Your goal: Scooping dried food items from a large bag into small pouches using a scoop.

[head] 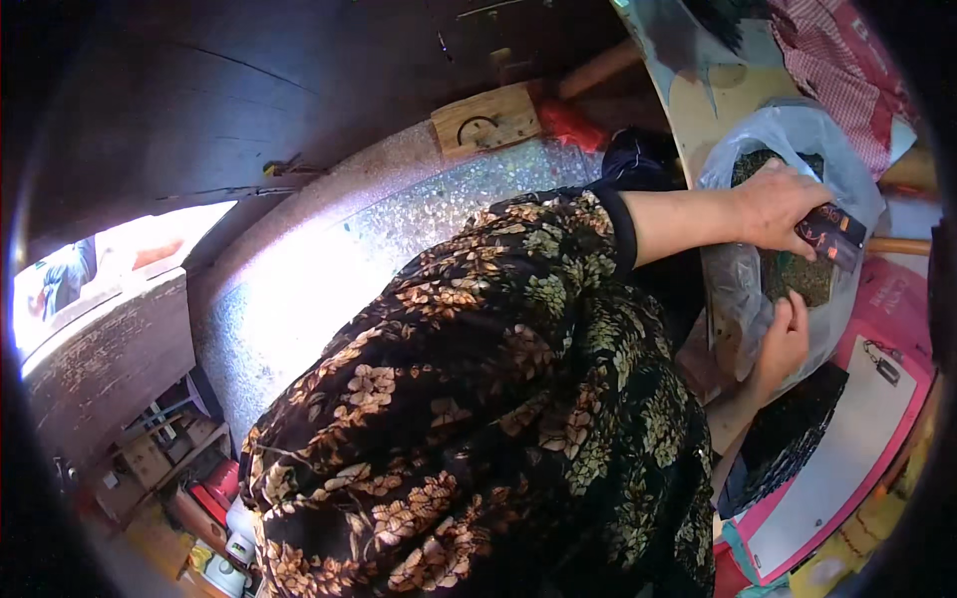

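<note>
A clear plastic bag [736, 318] lies open before me, holding a mass of greenish-brown dried, crumbly material [800, 282]. Over its mouth, my left hand [781, 208] grips a small dark printed packet [834, 233] between thumb and fingers. The packet bears writing and has a see-through-looking lower part. My right hand [785, 344] is at the bag's near side, fingers raised and slightly apart beside the dried material. Nothing shows in its fingers, though the palm is partly hidden. Some green [783, 260] shows under the left hand, too small to name.
A red-checked printed bag [845, 82] lies beyond the plastic bag. To the right is a pink-edged white panel [837, 456] with a short chain [884, 362], beside a black object [785, 433]. A wooden block with a curved handle [486, 123] stands on the speckled floor [478, 183].
</note>
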Tool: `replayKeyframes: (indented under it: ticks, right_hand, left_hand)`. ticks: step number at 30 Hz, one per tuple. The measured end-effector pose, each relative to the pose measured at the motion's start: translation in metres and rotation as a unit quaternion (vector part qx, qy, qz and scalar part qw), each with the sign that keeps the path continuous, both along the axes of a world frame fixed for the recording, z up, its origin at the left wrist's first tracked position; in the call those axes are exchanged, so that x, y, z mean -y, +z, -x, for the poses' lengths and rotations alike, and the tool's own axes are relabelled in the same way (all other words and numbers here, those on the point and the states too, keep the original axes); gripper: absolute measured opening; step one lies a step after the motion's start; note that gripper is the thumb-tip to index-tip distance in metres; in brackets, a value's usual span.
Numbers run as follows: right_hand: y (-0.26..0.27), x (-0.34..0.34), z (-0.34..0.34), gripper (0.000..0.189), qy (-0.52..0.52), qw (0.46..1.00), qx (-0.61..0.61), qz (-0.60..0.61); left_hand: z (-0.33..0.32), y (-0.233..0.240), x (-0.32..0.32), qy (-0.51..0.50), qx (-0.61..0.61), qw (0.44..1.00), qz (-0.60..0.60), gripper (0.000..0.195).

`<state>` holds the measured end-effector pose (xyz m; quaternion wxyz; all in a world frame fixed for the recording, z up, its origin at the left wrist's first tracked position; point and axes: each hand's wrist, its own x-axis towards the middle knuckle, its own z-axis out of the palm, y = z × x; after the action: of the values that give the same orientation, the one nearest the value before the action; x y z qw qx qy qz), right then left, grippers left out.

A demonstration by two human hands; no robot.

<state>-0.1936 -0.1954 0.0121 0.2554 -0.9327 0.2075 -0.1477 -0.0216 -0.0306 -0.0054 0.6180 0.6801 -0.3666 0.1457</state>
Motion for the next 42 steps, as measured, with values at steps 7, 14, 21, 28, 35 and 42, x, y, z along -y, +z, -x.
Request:
replayKeyframes:
  ticks: [7, 14, 21, 28, 35, 42]
  right_hand:
    - [0.074, -0.071, -0.029, 0.051, 0.091, 0.966, 0.229, 0.079]
    - [0.085, -0.067, -0.032, 0.048, 0.169, 0.952, 0.214, 0.139]
    - [0.077, -0.080, -0.034, 0.054, 0.146, 0.979, 0.145, 0.005]
    - [0.077, -0.084, -0.025, 0.051, 0.073, 0.960, 0.270, 0.006]
    - [0.063, -0.086, -0.017, 0.033, 0.044, 0.935, 0.298, -0.189]
    - [0.064, -0.087, -0.016, 0.025, -0.006, 0.919, 0.289, -0.268]
  left_hand:
    - [0.011, 0.011, -0.008, -0.091, -0.027, 0.995, 0.011, 0.067]
    - [0.015, 0.013, -0.006, -0.110, -0.039, 0.992, 0.045, 0.063]
    - [0.014, 0.012, -0.003, -0.092, -0.035, 0.995, 0.026, 0.064]
    - [0.016, 0.011, -0.015, -0.085, -0.043, 0.995, 0.022, 0.065]
    - [0.026, 0.021, -0.020, -0.011, 0.007, 1.000, -0.028, 0.070]
    - [0.036, 0.023, -0.015, 0.031, 0.043, 0.993, -0.107, 0.071]
